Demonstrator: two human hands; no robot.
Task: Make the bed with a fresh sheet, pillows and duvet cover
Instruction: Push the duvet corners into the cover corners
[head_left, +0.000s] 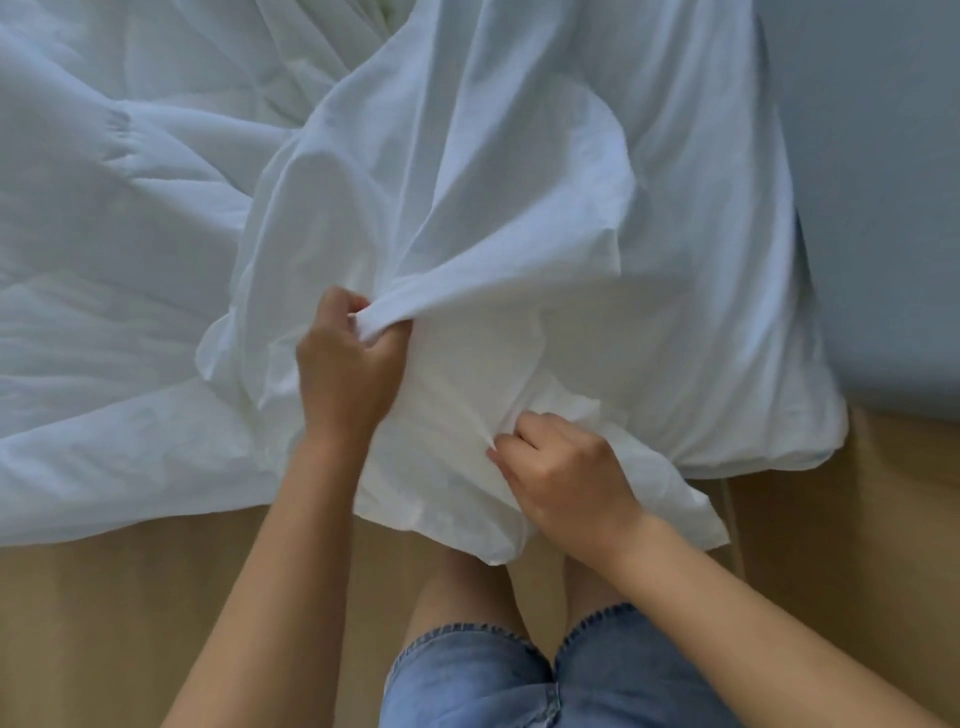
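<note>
Blue-sheeted bed (883, 208), white duvet (104, 234), rumpled cover (493, 182) on it

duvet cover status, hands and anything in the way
Left hand grips a bunched fold of the duvet cover. Right hand pinches its near edge. Quilted duvet bare at left. Nothing lying on the cover.

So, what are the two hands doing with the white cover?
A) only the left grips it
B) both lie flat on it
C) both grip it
C: the left hand bunches a fold of the white cover, and the right hand pinches it lower down.
</note>
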